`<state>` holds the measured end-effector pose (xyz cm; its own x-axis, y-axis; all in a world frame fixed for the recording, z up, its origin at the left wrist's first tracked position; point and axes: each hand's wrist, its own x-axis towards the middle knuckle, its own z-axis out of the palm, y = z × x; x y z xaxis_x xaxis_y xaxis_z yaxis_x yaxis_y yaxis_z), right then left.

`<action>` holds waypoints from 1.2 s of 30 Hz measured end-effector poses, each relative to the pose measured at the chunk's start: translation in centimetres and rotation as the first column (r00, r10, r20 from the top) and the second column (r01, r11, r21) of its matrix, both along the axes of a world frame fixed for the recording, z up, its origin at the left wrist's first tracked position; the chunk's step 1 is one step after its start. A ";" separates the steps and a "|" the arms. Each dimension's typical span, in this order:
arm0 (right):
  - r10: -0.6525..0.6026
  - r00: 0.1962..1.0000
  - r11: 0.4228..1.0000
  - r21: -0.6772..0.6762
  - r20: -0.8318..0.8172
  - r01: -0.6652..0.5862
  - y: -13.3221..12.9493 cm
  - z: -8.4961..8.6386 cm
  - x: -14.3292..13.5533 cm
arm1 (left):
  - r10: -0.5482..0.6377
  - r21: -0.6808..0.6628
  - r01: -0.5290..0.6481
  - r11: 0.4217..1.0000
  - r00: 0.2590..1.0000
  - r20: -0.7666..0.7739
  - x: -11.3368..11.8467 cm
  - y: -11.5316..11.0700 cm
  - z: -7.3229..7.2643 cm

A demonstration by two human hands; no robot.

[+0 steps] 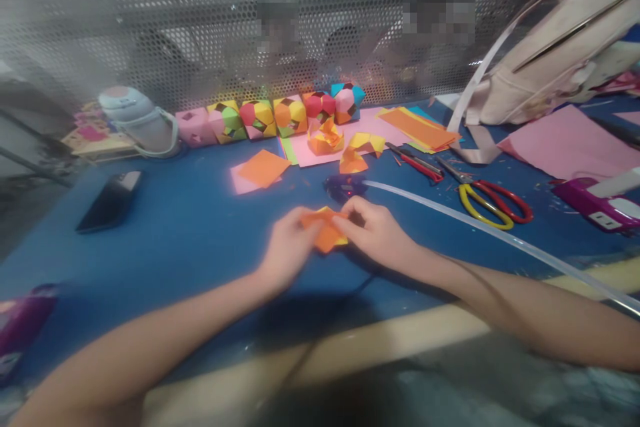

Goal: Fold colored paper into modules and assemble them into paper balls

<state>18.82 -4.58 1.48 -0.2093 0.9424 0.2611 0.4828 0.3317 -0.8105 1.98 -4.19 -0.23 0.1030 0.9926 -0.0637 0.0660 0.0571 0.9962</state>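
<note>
Between my two hands is a folded piece of orange and yellow paper (pixel 327 235), held above the blue table near its front edge. My left hand (pixel 290 247) pinches its left side, thumb on top. On the right side, the thumb and fingers of my right hand (pixel 375 230) close on the same piece. Just beyond my hands lies a dark blue glue gun (pixel 345 185) with a long clear glue stick (pixel 475 221) running off to the right. Farther back are an orange folded-paper piece (pixel 326 140) and a yellow-orange folded unit (pixel 361 149).
Several colourful paper cubes (pixel 257 119) stand in a row at the back. Scissors (pixel 485 203), a red-handled tool (pixel 420 165), a purple power strip (pixel 600 207) and a backpack (pixel 555 53) are on the right. A phone (pixel 111 201) and a bottle (pixel 140 121) are on the left.
</note>
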 end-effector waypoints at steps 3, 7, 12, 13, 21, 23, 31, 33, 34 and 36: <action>-0.010 0.999 0.999 0.047 0.030 0.009 -0.1 -0.1 0.0 | -0.007 -0.006 0.007 1.000 0.999 -0.032 0.2 -0.2 0.4; -0.007 0.999 0.998 0.065 0.047 0.004 -0.1 -0.1 0.0 | -0.049 -0.010 0.049 0.999 0.998 -0.031 0.3 -0.2 0.9; 0.008 1.000 1.000 0.027 0.006 -0.008 0.0 -0.1 0.0 | -0.065 -0.005 0.065 0.998 0.995 -0.075 0.2 -0.1 1.1; 0.016 1.000 0.999 0.033 -0.014 -0.015 0.0 0.0 0.0 | -0.082 -0.001 0.082 0.997 0.992 -0.094 0.2 -0.2 1.2; 0.107 0.993 0.962 0.257 -0.048 -0.091 -0.3 0.1 0.3 | -0.208 0.027 0.218 0.976 0.958 -0.199 0.0 -0.5 0.9; 0.107 0.994 0.956 0.276 -0.023 -0.097 -0.4 0.1 0.3 | -0.243 0.020 0.252 0.967 0.949 -0.200 -0.1 -0.6 0.9; 0.101 0.987 0.966 0.225 0.125 -0.127 -0.8 1.3 1.3 | -0.174 0.022 0.179 0.984 0.974 -0.142 -0.6 0.6 1.0; 0.081 0.963 0.971 0.199 0.257 -0.135 -0.8 1.9 2.2 | -0.071 0.018 0.073 0.997 0.995 -0.069 -1.0 1.5 0.6; 0.065 0.937 0.973 0.185 0.343 -0.135 -0.8 2.1 2.7 | -0.038 0.005 0.038 0.999 0.999 -0.025 -1.1 2.0 0.4; -0.014 0.855 0.982 0.167 0.519 -0.085 -0.5 2.4 3.6 | 0.007 -0.026 -0.005 1.000 0.998 0.059 -1.3 2.8 0.1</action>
<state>22.40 -5.06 3.91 -0.3930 0.8798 0.2674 0.7993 0.4706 -0.3736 0.65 -1.39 -0.13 0.1015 0.9914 -0.0830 0.0069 0.0827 0.9965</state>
